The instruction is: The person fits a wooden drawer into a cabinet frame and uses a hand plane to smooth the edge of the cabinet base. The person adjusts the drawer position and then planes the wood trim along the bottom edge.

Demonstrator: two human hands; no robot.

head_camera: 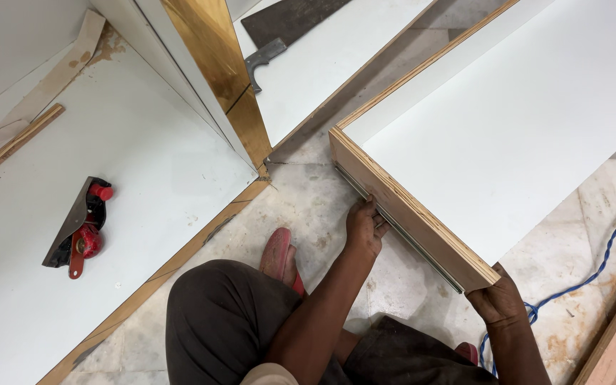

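a person crouches on a marble floor, seen from above, working on a white laminated plywood panel that lies tilted in front of them, its raw layered edge facing the knees. the left hand is curled against the underside of that edge, fingers pressed to a thin grey strip that runs along the bottom of it. the right hand is closed around the panel's near corner, bearing it up off the floor.

judging by this, the step in hand is seating or checking the strip along the edge. the next move seems to call for a steady hold at the corner while the left hand slides along the strip without letting it lift away.

a red sandal shows by the left arm. to the left lies a big white board with a red and black hand plane on it. a saw rests on another board at the top, just beyond an upright wooden post. a blue cord trails over the floor to the right, close by the right wrist, and could snag. the knees crowd the space under the panel.
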